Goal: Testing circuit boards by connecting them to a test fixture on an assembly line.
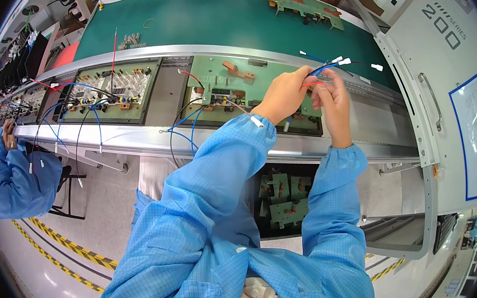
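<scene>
My left hand is closed around a bundle of blue wires with white connectors at their ends, held above the right part of the bench. A red wire sticks out of the same grip toward the other hand. Close beside it is my right hand, its fingers bent and smeared by motion near the wire ends; whether they pinch a wire does not show. Below my left hand lies a circuit board, partly under a green plate with a brown clamp. Several loose wires hang off its front.
Another wired circuit board sits on the line to the left. Across the green belt, a green fixture plate lies at the far right. A white machine stands on the right. A co-worker's blue sleeve shows at far left.
</scene>
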A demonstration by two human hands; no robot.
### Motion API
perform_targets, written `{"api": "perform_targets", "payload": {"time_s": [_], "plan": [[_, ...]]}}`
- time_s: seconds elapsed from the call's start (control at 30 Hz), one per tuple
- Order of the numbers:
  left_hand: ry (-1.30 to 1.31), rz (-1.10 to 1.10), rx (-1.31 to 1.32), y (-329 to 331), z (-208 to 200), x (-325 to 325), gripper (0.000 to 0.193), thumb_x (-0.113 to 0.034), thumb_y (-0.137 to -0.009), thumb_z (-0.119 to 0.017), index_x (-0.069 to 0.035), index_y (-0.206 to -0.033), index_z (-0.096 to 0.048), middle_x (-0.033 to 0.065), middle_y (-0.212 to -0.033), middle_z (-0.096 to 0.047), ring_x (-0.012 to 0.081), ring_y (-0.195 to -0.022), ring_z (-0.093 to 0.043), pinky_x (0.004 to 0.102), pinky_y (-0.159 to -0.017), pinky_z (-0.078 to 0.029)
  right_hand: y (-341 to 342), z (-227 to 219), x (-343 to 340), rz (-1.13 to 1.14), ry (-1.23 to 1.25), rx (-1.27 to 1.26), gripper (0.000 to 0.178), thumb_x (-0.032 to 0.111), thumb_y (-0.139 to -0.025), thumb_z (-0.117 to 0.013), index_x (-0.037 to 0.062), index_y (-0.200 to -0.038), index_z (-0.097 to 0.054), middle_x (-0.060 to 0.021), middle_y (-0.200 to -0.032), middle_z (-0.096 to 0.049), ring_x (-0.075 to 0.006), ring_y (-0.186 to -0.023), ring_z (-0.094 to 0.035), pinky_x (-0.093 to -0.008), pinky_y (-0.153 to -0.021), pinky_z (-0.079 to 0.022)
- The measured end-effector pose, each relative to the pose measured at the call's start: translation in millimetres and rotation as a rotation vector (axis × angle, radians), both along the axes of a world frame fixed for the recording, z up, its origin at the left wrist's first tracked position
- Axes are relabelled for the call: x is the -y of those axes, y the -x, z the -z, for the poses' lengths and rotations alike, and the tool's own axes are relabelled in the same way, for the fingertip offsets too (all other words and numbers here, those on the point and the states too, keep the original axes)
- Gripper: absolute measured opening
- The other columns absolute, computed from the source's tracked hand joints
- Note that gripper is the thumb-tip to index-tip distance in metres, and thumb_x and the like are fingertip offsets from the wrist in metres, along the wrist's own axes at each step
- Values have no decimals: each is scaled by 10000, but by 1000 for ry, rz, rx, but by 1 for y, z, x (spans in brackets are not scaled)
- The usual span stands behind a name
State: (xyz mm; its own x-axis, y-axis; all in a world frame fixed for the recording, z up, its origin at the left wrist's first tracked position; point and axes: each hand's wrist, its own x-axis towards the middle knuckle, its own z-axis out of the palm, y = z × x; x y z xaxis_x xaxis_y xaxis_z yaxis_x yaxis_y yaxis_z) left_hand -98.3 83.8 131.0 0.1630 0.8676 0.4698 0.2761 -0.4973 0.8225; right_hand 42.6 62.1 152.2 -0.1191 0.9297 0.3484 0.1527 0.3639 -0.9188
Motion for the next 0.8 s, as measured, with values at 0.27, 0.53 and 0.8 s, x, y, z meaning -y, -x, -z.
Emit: {"api": "perform_targets", "payload": {"time_s": [0.27,0.53,0.8], "plan": [[-54,27,-21,-12,1,-10,229,-110,-858,-481,-55,-1064,-565,223,-800,-618,408,-761,-578,479,-661,-439,-5,-23,-12,37,-100,395,236,117,-832,-641,-11,-1018,-572,5,-741,-580,-40,-647,-513,-194,-542,-396],[-68,142,-143,-17,-5,-7,286,-124,-819,-583,-60,-1098,-581,153,-833,-609,333,-829,-567,422,-725,-452,-24,-16,-25,107,-143,156,127,131,-880,-601,6,-903,-602,7,-712,-585,-36,-622,-506,-200,-547,-394],[-246,-110,-208,8,-17,14,271,-115,-749,-678,-79,-1017,-660,77,-922,-591,269,-813,-573,366,-705,-462,-35,-19,-24,125,-147,321,143,154,-878,-603,12,-895,-598,-14,-733,-603,-60,-628,-544,-208,-546,-419]]}}
